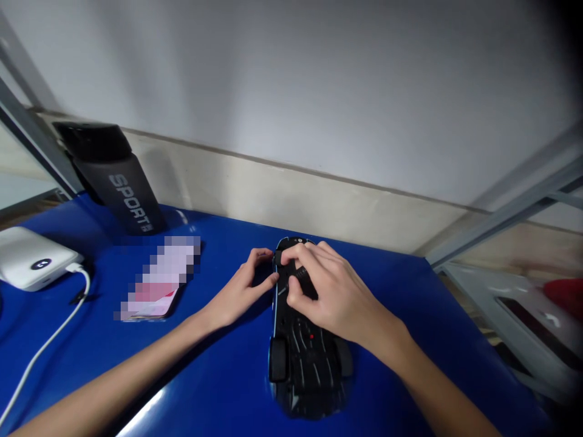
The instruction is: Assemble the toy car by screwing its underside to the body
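A black toy car lies upside down, its underside with wheels facing up. My left hand holds its left side near the far end, thumb and fingertips against the edge. Over the far half of the underside, my right hand is bent with thumb and index finger curled close together. What lies between those fingertips, if anything, is too small or hidden to make out. A thin grey piece shows on the underside beside the right thumb. The right hand covers part of the car's far end.
The car rests on a blue tabletop. To the left are a phone, a dark SPORT bottle and a white power bank with a white cable. A pale wall stands behind; a metal frame is at right.
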Available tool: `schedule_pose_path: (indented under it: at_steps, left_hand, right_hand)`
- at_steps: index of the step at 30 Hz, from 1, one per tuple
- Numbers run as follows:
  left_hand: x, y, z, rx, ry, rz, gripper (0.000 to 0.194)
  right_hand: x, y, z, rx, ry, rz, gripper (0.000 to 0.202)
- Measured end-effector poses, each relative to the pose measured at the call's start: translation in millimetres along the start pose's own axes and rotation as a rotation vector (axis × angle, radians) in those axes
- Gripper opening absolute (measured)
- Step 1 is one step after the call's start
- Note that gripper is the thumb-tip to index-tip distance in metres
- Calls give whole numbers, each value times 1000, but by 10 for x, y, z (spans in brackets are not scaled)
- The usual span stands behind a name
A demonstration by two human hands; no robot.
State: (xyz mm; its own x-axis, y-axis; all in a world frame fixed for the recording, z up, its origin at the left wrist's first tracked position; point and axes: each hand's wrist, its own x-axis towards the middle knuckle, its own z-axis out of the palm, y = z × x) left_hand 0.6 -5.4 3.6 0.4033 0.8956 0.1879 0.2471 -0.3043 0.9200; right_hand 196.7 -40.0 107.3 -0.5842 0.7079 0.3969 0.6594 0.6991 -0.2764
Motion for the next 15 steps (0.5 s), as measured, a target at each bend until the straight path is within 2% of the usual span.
schedule_pose_path:
  at_steps: [4,8,15]
  left_hand:
    - [4,-3,5,-2,1,4,42]
    - [7,0,8,12,4,10,42]
    - [-2,-10,6,19,-10,-9,43]
  right_hand:
    - [5,4,-5,-30,2,23,13]
    - [0,-20,-18,-42,10,-28,13]
    - [-26,-129,6,-99,28,20,11]
